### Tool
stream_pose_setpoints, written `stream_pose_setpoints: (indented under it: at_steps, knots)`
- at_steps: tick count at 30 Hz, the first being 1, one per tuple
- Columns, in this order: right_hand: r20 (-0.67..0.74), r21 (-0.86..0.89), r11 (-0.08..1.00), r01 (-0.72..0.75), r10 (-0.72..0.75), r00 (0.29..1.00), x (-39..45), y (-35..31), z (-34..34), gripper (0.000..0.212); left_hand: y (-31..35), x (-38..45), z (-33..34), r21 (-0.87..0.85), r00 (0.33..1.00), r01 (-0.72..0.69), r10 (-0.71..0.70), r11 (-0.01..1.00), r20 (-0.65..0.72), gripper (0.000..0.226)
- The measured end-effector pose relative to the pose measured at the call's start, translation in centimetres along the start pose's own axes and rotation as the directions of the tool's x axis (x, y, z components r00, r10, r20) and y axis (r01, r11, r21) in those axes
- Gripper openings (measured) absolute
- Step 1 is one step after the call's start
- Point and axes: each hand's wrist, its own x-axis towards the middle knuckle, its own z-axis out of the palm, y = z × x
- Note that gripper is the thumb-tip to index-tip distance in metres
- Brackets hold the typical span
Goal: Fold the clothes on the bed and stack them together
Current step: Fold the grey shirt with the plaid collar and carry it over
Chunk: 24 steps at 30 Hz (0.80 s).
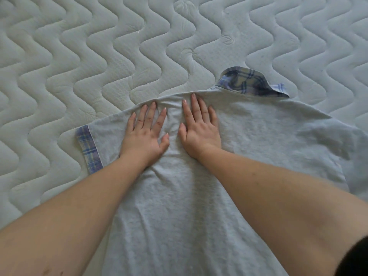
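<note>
A light grey shirt (258, 136) lies spread on the bed, back side up. Its blue plaid collar (249, 82) stands up at the far edge, and a blue plaid sleeve cuff (88, 149) shows at the left. My left hand (146, 132) lies flat on the left shoulder and sleeve, fingers straight and spread. My right hand (199, 128) presses flat beside it, fingertips at the shirt's far edge just left of the collar. The two hands almost touch at the thumbs. The shirt's near part runs out of view under my forearms.
The white quilted mattress (99, 56) with a wavy stitch pattern fills the far and left parts of the view. No other garment is in sight. A dark bit of my clothing (356, 257) shows at the bottom right corner.
</note>
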Motion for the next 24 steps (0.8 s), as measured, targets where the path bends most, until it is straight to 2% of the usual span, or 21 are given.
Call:
stream_pose_setpoints:
  at_steps: [2, 4, 7, 10, 13, 15, 20, 22, 24]
  knots:
    - [0.079, 0.054, 0.998, 0.021, -0.025, 0.997, 0.1, -0.1, -1.7, 0.067, 0.8, 0.1, -2.0, 0.065, 0.994, 0.032, -0.039, 0.997, 0.105, 0.071]
    - [0.151, 0.138, 0.989, 0.056, -0.077, 0.986, 0.0, 0.6, -3.8, 0.068, 2.1, 0.0, -4.1, 0.125, 0.986, 0.07, -0.087, 0.99, 0.139, 0.07]
    - [0.101, 0.104, 0.994, 0.019, -0.03, 0.994, -2.9, 4.6, -6.7, 0.067, 6.0, -1.3, -6.5, 0.082, 0.99, 0.076, -0.085, 0.994, 0.113, 0.07]
    - [0.102, -0.004, 0.995, -0.099, 0.099, 0.99, -8.1, 10.2, -7.6, 0.067, 11.6, -3.6, -7.3, -0.037, 0.991, -0.086, 0.089, 0.996, 0.102, 0.066]
    - [0.133, -0.033, 0.977, -0.213, 0.215, 0.967, -12.2, 15.1, -6.7, 0.066, 17.7, -4.4, -6.7, -0.08, 0.951, -0.285, 0.292, 0.955, 0.105, 0.063]
    - [0.13, -0.024, 0.964, -0.265, 0.266, 0.955, -14.6, 18.1, -5.9, 0.065, 21.6, -4.7, -5.9, -0.081, 0.922, -0.365, 0.372, 0.927, 0.105, 0.062]
    - [0.024, -0.014, 0.932, -0.361, 0.361, 0.932, -20.6, 25.8, -6.4, 0.057, 30.1, -5.3, -5.1, -0.088, 0.897, -0.415, 0.424, 0.905, 0.124, 0.062]
    - [-0.109, 0.06, 0.925, -0.374, 0.379, 0.919, -22.1, 28.7, -7.6, 0.052, 33.0, -5.0, -5.4, -0.105, 0.876, -0.457, 0.467, 0.883, 0.119, 0.062]
    - [-0.209, 0.192, 0.886, -0.423, 0.458, 0.864, -22.6, 31.7, -8.8, 0.052, 35.4, -4.1, -5.7, -0.13, 0.858, -0.487, 0.501, 0.864, 0.115, 0.063]
